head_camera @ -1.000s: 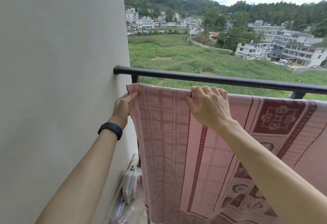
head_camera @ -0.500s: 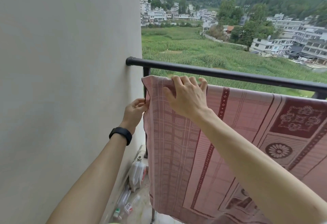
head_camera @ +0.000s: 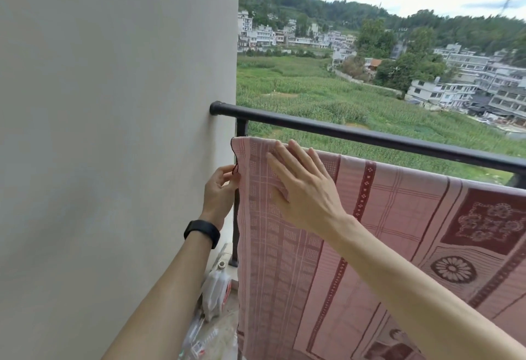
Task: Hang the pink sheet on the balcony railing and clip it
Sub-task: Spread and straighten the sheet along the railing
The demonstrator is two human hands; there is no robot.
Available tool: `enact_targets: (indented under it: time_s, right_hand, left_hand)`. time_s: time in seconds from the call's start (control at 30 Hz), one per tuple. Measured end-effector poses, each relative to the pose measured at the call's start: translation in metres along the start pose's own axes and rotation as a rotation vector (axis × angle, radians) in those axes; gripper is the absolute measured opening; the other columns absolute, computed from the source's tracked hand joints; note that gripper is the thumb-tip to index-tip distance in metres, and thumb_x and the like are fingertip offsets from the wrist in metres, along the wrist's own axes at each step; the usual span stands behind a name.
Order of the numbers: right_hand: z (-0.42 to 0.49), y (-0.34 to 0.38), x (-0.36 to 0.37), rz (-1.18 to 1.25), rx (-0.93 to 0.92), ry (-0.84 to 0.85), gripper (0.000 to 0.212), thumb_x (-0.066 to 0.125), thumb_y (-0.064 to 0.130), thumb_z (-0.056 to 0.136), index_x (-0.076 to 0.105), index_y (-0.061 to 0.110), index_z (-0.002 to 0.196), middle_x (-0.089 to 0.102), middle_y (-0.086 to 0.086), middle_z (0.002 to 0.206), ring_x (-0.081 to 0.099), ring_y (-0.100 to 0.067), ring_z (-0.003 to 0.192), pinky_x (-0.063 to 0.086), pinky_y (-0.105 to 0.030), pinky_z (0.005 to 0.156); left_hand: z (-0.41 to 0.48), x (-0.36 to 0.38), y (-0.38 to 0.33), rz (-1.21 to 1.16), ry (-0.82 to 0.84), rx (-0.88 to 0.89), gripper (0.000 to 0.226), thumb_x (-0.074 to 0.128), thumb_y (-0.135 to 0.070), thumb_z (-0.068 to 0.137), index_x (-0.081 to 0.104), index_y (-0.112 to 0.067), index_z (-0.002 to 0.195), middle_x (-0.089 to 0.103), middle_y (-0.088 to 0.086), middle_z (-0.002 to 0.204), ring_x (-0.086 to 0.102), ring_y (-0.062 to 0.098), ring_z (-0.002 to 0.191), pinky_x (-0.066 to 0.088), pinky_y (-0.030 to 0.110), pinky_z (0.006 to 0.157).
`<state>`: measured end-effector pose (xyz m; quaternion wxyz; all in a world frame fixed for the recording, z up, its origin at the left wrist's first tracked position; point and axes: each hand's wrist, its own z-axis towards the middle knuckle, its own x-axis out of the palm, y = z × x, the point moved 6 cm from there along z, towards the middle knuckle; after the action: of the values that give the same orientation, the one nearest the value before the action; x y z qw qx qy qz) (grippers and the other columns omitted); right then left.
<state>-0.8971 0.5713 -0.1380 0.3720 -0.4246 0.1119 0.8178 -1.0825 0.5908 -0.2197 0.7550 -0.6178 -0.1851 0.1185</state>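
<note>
**Head view: hung, not yet clipped**

Nearest, pinching the left hem of the pink sheet point(head_camera: 398, 231) with the left hand point(head_camera: 220, 189), fingers curled. Pressing flat on the cloth with the right hand point(head_camera: 301, 189), fingers straight, gripping nothing. Draped just below the black railing point(head_camera: 370, 136), hard by the wall point(head_camera: 113, 132). Seemingly squaring up the corner. No clip in sight; clipping left to do.

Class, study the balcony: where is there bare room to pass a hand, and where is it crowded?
Free: the gap between the top rail and the upper edge of the pink sheet, right of the right hand. Crowded: the corner between wall and sheet, where the left hand pinches its edge and plastic bottles litter the floor.
</note>
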Motion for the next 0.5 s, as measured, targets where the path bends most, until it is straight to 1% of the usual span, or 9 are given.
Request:
enact_targets:
  time_s: [0.03,0.1,0.17,0.2,0.23,0.3,0.33,0.43,0.5]
  right_hand:
    - [0.001,-0.007,-0.011,0.012,0.018,0.006,0.058,0.054,0.037,0.095,0.042,0.022,0.15,0.038,-0.006,0.158,0.033,-0.026,0.147,0.029,-0.052,0.118]
    - [0.008,-0.031,-0.033,-0.02,0.154,-0.049,0.054,0.047,0.044,0.098,0.045,0.023,0.148,0.045,-0.006,0.153,0.041,-0.024,0.14,0.033,-0.051,0.115]
    - [0.004,-0.048,-0.049,-0.114,0.338,-0.01,0.054,0.033,0.052,0.1,0.046,0.025,0.145,0.043,-0.004,0.154,0.037,-0.025,0.142,0.022,-0.053,0.118]
    - [0.002,-0.052,-0.047,-0.137,0.405,0.047,0.054,0.026,0.054,0.102,0.046,0.026,0.143,0.044,-0.003,0.153,0.035,-0.025,0.143,0.017,-0.053,0.118]
    - [-0.005,-0.052,-0.044,-0.147,0.436,0.087,0.054,0.021,0.054,0.102,0.047,0.026,0.14,0.047,-0.003,0.15,0.039,-0.026,0.139,0.017,-0.053,0.116]
    - [-0.022,-0.041,-0.041,-0.171,0.407,0.073,0.049,0.023,0.051,0.103,0.048,0.023,0.135,0.053,-0.001,0.142,0.048,-0.025,0.127,0.024,-0.05,0.11]
    - [-0.03,-0.034,-0.041,-0.176,0.378,0.041,0.049,0.027,0.049,0.103,0.046,0.022,0.138,0.051,-0.001,0.144,0.047,-0.026,0.127,0.025,-0.049,0.11]
    - [-0.053,-0.023,-0.042,-0.179,0.336,0.001,0.06,0.036,0.047,0.102,0.031,0.019,0.154,0.034,-0.004,0.159,0.03,-0.028,0.146,0.012,-0.053,0.12]
    - [-0.061,-0.022,-0.048,-0.156,0.328,0.002,0.062,0.038,0.048,0.101,0.029,0.02,0.156,0.031,-0.003,0.161,0.026,-0.026,0.149,0.009,-0.054,0.121]
  left_hand:
    - [-0.005,0.006,-0.005,-0.042,0.033,-0.022,0.024,0.064,-0.031,0.091,0.064,-0.023,0.114,0.069,0.002,0.112,0.065,0.013,0.1,0.05,0.03,0.084]
    - [-0.007,0.017,-0.023,-0.134,0.078,-0.027,0.042,0.058,-0.049,0.083,0.065,-0.027,0.118,0.068,0.0,0.12,0.061,0.014,0.111,0.042,0.034,0.093]
    - [-0.014,0.025,-0.047,-0.143,0.127,0.028,0.045,0.049,-0.062,0.087,0.067,-0.03,0.112,0.068,-0.002,0.12,0.061,0.014,0.113,0.041,0.035,0.097]
    - [-0.014,0.029,-0.056,-0.099,0.144,0.049,0.052,0.049,-0.067,0.087,0.067,-0.024,0.111,0.069,-0.001,0.114,0.063,0.014,0.108,0.044,0.035,0.095]
    - [-0.018,0.033,-0.064,-0.042,0.148,0.059,0.058,0.055,-0.069,0.085,0.064,-0.017,0.111,0.069,0.0,0.108,0.064,0.014,0.101,0.049,0.032,0.09]
    - [-0.027,0.035,-0.068,0.054,0.111,0.086,0.05,0.068,-0.057,0.082,0.063,-0.015,0.108,0.069,0.0,0.103,0.066,0.011,0.091,0.053,0.02,0.074]
    - [-0.032,0.035,-0.069,0.081,0.085,0.108,0.043,0.071,-0.051,0.081,0.063,-0.017,0.107,0.069,-0.001,0.101,0.067,0.009,0.089,0.052,0.016,0.069]
    - [-0.044,0.027,-0.059,0.097,0.041,0.14,0.034,0.075,-0.044,0.081,0.066,-0.023,0.106,0.072,-0.006,0.099,0.069,0.006,0.088,0.054,0.018,0.073]
    - [-0.049,0.023,-0.057,0.121,0.024,0.149,0.026,0.077,-0.04,0.081,0.069,-0.024,0.099,0.074,-0.004,0.096,0.07,0.008,0.086,0.056,0.024,0.076]
